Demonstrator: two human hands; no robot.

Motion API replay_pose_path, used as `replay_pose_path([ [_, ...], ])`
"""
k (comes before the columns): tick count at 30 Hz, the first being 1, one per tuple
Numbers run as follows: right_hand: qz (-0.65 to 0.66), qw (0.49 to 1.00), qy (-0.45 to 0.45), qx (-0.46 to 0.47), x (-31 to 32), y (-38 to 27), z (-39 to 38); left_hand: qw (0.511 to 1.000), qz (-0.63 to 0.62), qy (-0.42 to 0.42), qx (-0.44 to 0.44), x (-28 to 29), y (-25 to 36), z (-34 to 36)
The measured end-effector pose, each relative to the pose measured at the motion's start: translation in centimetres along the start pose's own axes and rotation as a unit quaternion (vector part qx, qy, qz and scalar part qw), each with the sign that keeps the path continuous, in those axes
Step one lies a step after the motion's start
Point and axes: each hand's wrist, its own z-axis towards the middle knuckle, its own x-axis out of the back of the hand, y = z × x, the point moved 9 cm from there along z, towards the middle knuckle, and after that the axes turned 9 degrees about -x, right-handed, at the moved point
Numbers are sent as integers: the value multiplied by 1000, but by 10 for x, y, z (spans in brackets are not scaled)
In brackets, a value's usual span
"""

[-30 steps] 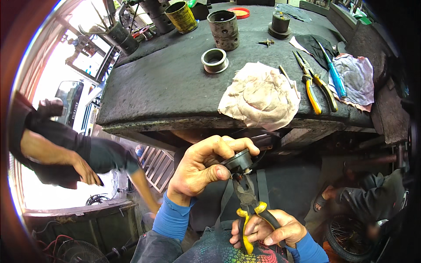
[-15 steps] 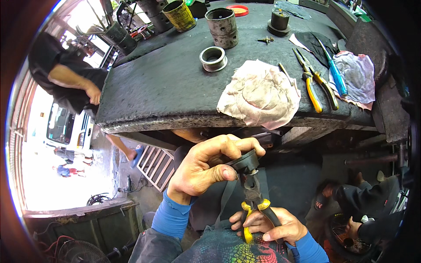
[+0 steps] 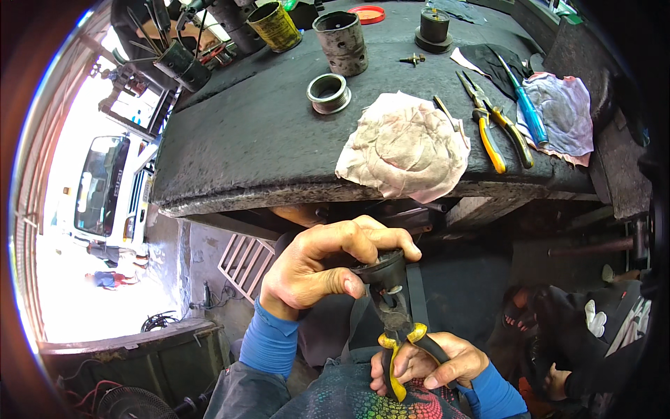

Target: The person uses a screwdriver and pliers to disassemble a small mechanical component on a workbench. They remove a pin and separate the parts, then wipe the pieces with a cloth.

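My left hand (image 3: 314, 265) is curled round the rim of a black, round, cup-like part (image 3: 386, 272), fingers over its top and thumb at its side. My right hand (image 3: 450, 364) is wrapped round the handles of combination pliers (image 3: 396, 320) with yellow and black grips. The plier jaws point up against the part's underside, by a small shiny metal piece; whether they bite on it I cannot tell. Beyond my hands, on the bench, lie a stained pale cloth (image 3: 405, 148), long-nose pliers (image 3: 490, 119) with yellow-black handles and a blue-handled screwdriver (image 3: 528, 108).
A grooved metal ring (image 3: 329, 94), a holed metal cylinder (image 3: 340, 45) and a yellow can (image 3: 275, 28) stand on the black bench (image 3: 230, 150). A slatted frame (image 3: 246, 265) leans below it. Another person (image 3: 579, 314) is low at the right, beside a fan (image 3: 132, 403) far left.
The black part has tilted and shifted slightly left in my hands, with the pliers staying against it. The person at the bench's left end has moved away toward the far left.
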Motion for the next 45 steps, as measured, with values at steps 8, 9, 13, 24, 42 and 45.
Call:
replay_pose_path([
  [8, -293, 930, 206, 81, 12, -30, -6, 997, 4, 68, 42, 2, -13, -2],
  [9, -383, 881, 267, 81, 13, -39, -9, 997, 24, 69, 36, 1, -12, -1],
  [13, -703, 467, 519, 139, -3, -62, -18, 977, 124, 161, 68, 3, -26, -11],
  [24, -477, 763, 423, 106, 41, -39, -29, 979, 40, 200, 26, 18, -15, -3],
  [42, -47, 998, 40, 2, -5, -18, 1, 993, -40, 112, 24, 9, -11, -9],
  [45, -49, 998, 28, 18, 4, -8, 0, 993, -38, 111, 31, 8, -12, -9],
])
